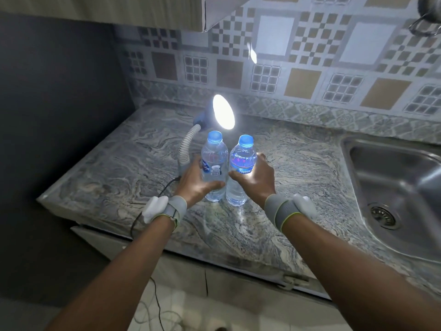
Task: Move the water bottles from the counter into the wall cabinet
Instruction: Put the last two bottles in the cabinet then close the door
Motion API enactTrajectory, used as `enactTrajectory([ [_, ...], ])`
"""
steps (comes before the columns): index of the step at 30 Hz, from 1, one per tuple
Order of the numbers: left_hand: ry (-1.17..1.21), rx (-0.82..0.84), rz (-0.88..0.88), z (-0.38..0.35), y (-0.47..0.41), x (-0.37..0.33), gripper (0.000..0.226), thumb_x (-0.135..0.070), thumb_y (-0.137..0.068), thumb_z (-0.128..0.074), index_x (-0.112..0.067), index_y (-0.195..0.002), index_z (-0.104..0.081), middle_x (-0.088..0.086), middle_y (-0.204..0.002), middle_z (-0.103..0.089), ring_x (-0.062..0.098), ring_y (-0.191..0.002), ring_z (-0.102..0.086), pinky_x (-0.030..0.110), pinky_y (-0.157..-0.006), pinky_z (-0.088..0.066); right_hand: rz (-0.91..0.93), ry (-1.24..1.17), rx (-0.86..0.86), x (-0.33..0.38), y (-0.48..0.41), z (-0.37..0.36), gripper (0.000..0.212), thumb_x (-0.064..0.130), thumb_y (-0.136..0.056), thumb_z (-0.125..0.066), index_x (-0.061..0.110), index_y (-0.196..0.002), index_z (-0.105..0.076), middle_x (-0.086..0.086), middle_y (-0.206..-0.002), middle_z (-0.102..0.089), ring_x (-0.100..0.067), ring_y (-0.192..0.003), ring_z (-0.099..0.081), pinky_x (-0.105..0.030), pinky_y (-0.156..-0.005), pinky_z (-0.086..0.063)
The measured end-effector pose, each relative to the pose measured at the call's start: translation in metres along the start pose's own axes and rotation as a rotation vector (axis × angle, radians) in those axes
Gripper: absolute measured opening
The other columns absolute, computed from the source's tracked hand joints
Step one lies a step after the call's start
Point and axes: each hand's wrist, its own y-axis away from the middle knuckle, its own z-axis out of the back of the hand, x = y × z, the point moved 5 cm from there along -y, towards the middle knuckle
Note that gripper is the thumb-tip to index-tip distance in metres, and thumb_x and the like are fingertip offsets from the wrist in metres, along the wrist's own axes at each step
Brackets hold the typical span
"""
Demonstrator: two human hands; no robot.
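Note:
Two clear water bottles with blue caps stand upright side by side on the marble counter (274,230). My left hand (194,185) wraps around the lower half of the left bottle (214,158). My right hand (256,177) grips the right bottle (242,161) around its middle. Both bottles' bases still touch the counter. The wall cabinet's underside (119,10) shows at the top left, above the counter; its door and inside are out of view.
A lit desk lamp (223,114) on a flexible neck stands just behind the bottles, its cable trailing off the counter's front edge. A steel sink (393,187) lies at the right. A tiled wall backs the counter, and a dark wall closes the left.

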Motion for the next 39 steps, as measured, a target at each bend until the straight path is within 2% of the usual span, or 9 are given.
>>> enactTrajectory([
  [4,0.038,-0.019,-0.029,-0.004,-0.005,-0.004,0.068,-0.017,-0.07,-0.087,-0.013,-0.127,-0.05,-0.002,-0.115,-0.063,0.016,-0.106,-0.06,0.027,-0.089,-0.045,-0.002,-0.034,-0.038,-0.004,0.0,0.007,0.051,0.033,-0.064,-0.084,0.014,-0.104,-0.058,0.002,-0.09,-0.067,-0.021,-0.085,-0.066,-0.034,-0.076,-0.054],
  [8,0.069,-0.067,0.0,-0.006,-0.011,-0.006,0.049,-0.015,-0.07,-0.086,-0.022,-0.108,-0.056,-0.001,-0.104,-0.068,0.02,-0.099,-0.066,0.034,-0.091,-0.053,0.0,-0.03,-0.072,-0.008,0.0,0.014,0.045,0.032,-0.064,-0.083,0.015,-0.099,-0.06,0.003,-0.088,-0.068,-0.021,-0.084,-0.067,-0.033,-0.075,-0.054],
  [13,0.053,-0.147,0.029,-0.007,-0.015,-0.006,0.061,-0.04,-0.053,-0.083,-0.02,-0.108,-0.063,0.0,-0.102,-0.073,0.021,-0.094,-0.07,0.043,-0.088,-0.056,-0.012,-0.011,-0.099,-0.013,0.002,0.031,0.046,0.029,-0.066,-0.084,0.014,-0.101,-0.06,0.0,-0.092,-0.069,-0.023,-0.088,-0.066,-0.036,-0.08,-0.054],
  [17,0.035,-0.172,0.011,-0.011,-0.01,-0.011,0.051,-0.031,-0.061,-0.086,-0.017,-0.104,-0.064,0.002,-0.098,-0.073,0.024,-0.092,-0.07,0.04,-0.085,-0.056,-0.036,-0.046,-0.132,-0.016,0.005,0.047,0.05,0.032,-0.064,-0.085,0.018,-0.105,-0.061,-0.001,-0.098,-0.071,-0.023,-0.091,-0.068,-0.041,-0.083,-0.056],
  [22,0.015,-0.163,-0.012,-0.02,0.001,-0.024,0.069,-0.056,-0.048,-0.075,-0.015,-0.104,-0.066,0.004,-0.097,-0.074,0.024,-0.088,-0.071,0.044,-0.08,-0.058,-0.029,-0.072,-0.182,-0.007,0.012,0.079,0.05,0.033,-0.064,-0.084,0.02,-0.107,-0.062,0.004,-0.097,-0.071,-0.017,-0.09,-0.068,-0.037,-0.082,-0.057],
  [26,0.03,-0.16,-0.085,-0.019,0.013,-0.06,0.077,-0.061,-0.049,-0.073,-0.013,-0.109,-0.065,0.004,-0.102,-0.074,0.023,-0.092,-0.07,0.044,-0.084,-0.057,0.035,-0.067,-0.227,0.011,0.022,0.114,0.052,0.038,-0.061,-0.08,0.022,-0.107,-0.063,0.005,-0.095,-0.071,-0.017,-0.088,-0.068,-0.04,-0.082,-0.057],
  [29,0.054,-0.156,-0.134,-0.017,0.014,-0.08,0.071,-0.063,-0.05,-0.074,-0.021,-0.107,-0.065,-0.002,-0.102,-0.074,0.019,-0.094,-0.07,0.044,-0.086,-0.057,0.073,-0.041,-0.248,0.026,0.025,0.136,0.054,0.041,-0.06,-0.078,0.022,-0.108,-0.063,0.005,-0.096,-0.071,-0.018,-0.089,-0.067,-0.04,-0.083,-0.056],
  [32,0.079,-0.16,-0.187,-0.012,0.028,-0.115,0.068,-0.065,-0.051,-0.074,-0.029,-0.108,-0.065,-0.006,-0.106,-0.074,0.017,-0.097,-0.07,0.044,-0.088,-0.057,0.12,-0.026,-0.275,0.046,0.037,0.172,0.055,0.036,-0.065,-0.08,0.019,-0.114,-0.061,0.003,-0.101,-0.07,-0.02,-0.093,-0.066,-0.039,-0.084,-0.055],
  [39,0.121,-0.163,-0.291,0.0,0.057,-0.203,0.079,-0.068,-0.048,-0.068,-0.024,-0.113,-0.065,-0.006,-0.104,-0.072,0.016,-0.095,-0.069,0.043,-0.089,-0.056,0.232,0.054,-0.398,0.092,0.06,0.248,0.057,0.041,-0.069,-0.08,0.017,-0.117,-0.062,0.0,-0.105,-0.071,-0.021,-0.095,-0.066,-0.037,-0.086,-0.055],
])
